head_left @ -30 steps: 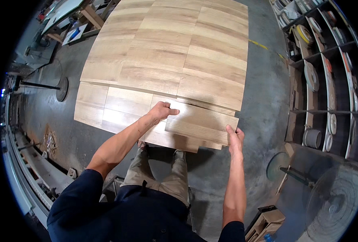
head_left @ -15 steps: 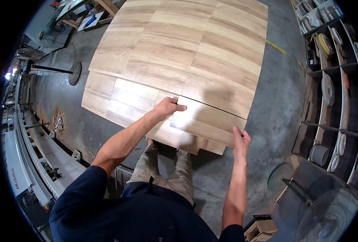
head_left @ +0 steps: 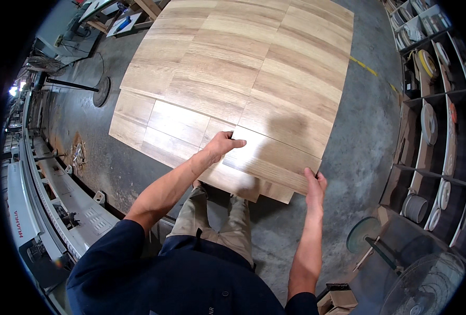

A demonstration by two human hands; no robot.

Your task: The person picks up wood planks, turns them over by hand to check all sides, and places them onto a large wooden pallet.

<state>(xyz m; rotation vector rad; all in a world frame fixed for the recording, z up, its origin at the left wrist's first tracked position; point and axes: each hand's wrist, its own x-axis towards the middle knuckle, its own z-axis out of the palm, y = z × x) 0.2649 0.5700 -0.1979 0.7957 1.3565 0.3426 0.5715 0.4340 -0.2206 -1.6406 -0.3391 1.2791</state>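
Closer now to the upper boards (head_left: 217, 63) beyond it, the wood-grain panel (head_left: 275, 160) has shifted away from the person, so that the dark gap seen along its far edge a second ago is a thin line; both hands keep nearly the same places on it. Left hand (head_left: 223, 145) pinches the panel's left edge near the far corner, thumb laid on top, the other fingers curled and partly hidden; right hand (head_left: 315, 189) pinches the right edge, thumb on the upper face, fingers bent around the outside, their tips out of sight. The panel lies at the near right of the stack, over lower boards (head_left: 178, 122) whose ends jut out toward the person; its far edge runs just beside the upper boards. To the right, well apart, stands a shelving rack (head_left: 424, 170) with rolls in its compartments; a fan (head_left: 422, 291) shows at the lower right; a long machine (head_left: 75, 207) runs along the left.
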